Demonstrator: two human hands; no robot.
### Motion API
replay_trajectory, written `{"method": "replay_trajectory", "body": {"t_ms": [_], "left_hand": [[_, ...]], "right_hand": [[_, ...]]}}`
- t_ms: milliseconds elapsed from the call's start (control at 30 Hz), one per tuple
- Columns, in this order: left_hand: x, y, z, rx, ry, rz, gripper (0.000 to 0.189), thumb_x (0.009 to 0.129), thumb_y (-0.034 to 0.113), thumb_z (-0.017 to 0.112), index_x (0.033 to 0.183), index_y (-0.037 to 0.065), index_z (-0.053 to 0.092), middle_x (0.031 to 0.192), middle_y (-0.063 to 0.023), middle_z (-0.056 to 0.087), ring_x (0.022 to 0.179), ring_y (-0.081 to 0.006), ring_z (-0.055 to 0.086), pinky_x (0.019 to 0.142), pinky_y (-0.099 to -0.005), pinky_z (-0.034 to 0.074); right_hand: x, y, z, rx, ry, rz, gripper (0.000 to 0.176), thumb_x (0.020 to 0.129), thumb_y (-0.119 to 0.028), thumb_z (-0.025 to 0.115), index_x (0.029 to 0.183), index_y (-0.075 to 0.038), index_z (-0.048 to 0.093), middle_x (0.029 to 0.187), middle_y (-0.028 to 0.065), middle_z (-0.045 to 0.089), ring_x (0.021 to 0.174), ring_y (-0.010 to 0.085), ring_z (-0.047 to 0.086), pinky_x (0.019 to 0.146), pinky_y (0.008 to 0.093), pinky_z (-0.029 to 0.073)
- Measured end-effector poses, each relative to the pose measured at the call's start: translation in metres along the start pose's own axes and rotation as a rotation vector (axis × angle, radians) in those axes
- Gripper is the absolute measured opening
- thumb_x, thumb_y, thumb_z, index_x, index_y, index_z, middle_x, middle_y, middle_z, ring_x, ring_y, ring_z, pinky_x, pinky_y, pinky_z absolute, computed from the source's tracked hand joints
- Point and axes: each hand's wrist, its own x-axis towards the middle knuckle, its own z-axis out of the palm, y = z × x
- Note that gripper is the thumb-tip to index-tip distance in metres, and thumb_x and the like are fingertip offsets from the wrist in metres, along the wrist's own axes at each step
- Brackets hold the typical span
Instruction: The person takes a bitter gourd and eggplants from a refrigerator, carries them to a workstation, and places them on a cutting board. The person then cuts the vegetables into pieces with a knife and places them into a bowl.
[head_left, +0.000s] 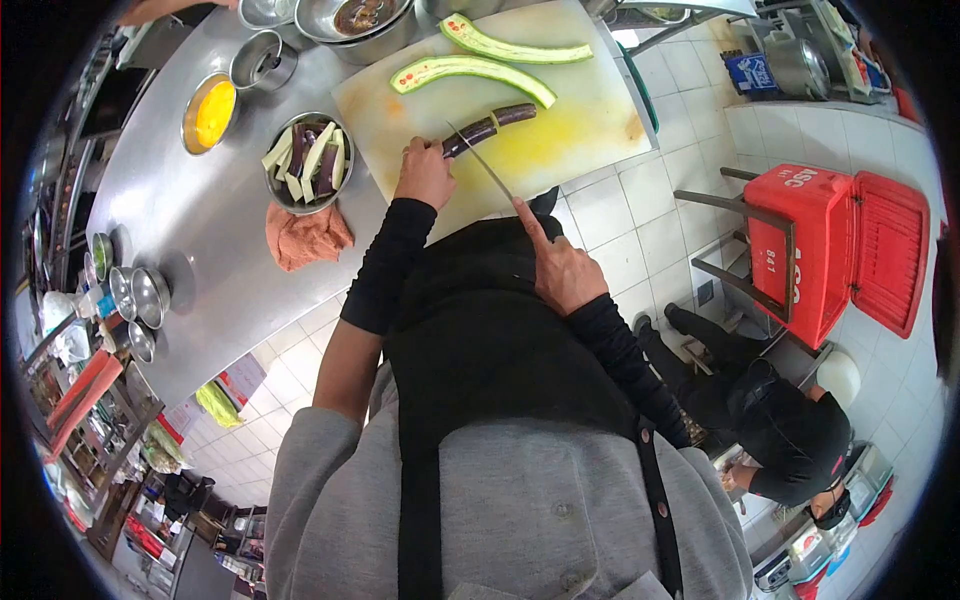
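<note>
A purple eggplant (468, 139) lies on the white cutting board (370, 110), with a cut piece (516, 114) at its far end. My left hand (426, 174) is closed on the eggplant's near end, fingers curled. In my right hand (566, 268) is a knife (484, 163), index finger stretched along it. Its blade crosses the eggplant just ahead of my left fingers. Farther up the board are two long green gourd halves (470, 72), pale inside with red spots. Left of the board, a metal bowl (344, 188) holds cut eggplant strips (312, 160).
An orange cloth (306, 238) lies beside the bowl on the steel table (220, 270). A bowl of yellow liquid (213, 112) and several metal bowls stand farther left. A red cooler box (800, 250) is at right. Another person (780, 420) bends at lower right.
</note>
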Motion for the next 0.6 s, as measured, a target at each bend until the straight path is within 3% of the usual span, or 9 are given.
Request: {"method": "replay_trajectory", "body": {"t_ms": [233, 333, 433, 500, 600], "left_hand": [[-0.003, 0.009, -0.002, 0.037, -0.037, -0.046, 0.031, 0.085, 0.007, 0.071, 0.114, -0.005, 0.068, 0.115, -0.0241, 0.059, 0.111, -0.0435, 0.058, 0.098, -0.0506, 0.05], [-0.003, 0.003, 0.001, 0.158, 0.171, 0.145, 0.036, 0.078, 0.005, 0.072, 0.114, -0.002, 0.069, 0.116, -0.0186, 0.059, 0.115, -0.0403, 0.055, 0.099, -0.0495, 0.049], [-0.005, 0.009, -0.017, 0.147, 0.148, 0.183, 0.041, 0.074, -0.003, 0.068, 0.115, 0.001, 0.069, 0.119, -0.0148, 0.059, 0.119, -0.0376, 0.053, 0.101, -0.047, 0.049], [-0.006, -0.003, -0.012, 0.033, 0.185, 0.311, 0.042, 0.077, -0.007, 0.063, 0.118, 0.002, 0.066, 0.121, -0.0152, 0.06, 0.119, -0.0382, 0.054, 0.103, -0.0464, 0.046], [-0.01, -0.02, -0.004, -0.077, 0.249, 0.421, 0.044, 0.079, -0.011, 0.058, 0.121, 0.003, 0.063, 0.124, -0.0157, 0.06, 0.119, -0.0392, 0.055, 0.104, -0.0456, 0.044]], "right_hand": [[0.011, 0.004, 0.024, 0.056, -0.021, 0.008, 0.097, 0.089, -0.003, 0.056, 0.167, -0.032, 0.007, 0.076, 0.0247, 0.063, 0.064, 0.0417, 0.069, 0.059, 0.0537, 0.058], [0.028, 0.02, 0.059, 0.098, 0.055, -0.016, 0.094, 0.091, -0.004, 0.055, 0.167, -0.034, 0.007, 0.075, 0.0251, 0.064, 0.065, 0.0431, 0.068, 0.061, 0.055, 0.057], [0.027, 0.022, 0.056, 0.131, 0.026, -0.016, 0.088, 0.095, -0.007, 0.053, 0.166, -0.036, 0.01, 0.075, 0.0245, 0.064, 0.065, 0.0446, 0.067, 0.061, 0.0579, 0.054], [0.029, 0.025, 0.042, 0.136, 0.003, -0.024, 0.086, 0.097, -0.008, 0.052, 0.166, -0.036, 0.01, 0.074, 0.0246, 0.064, 0.066, 0.0448, 0.067, 0.061, 0.0578, 0.054], [0.021, 0.024, 0.037, 0.079, 0.038, -0.063, 0.098, 0.089, -0.002, 0.056, 0.166, -0.036, 0.006, 0.075, 0.0251, 0.065, 0.062, 0.0424, 0.069, 0.058, 0.0534, 0.058]]}}
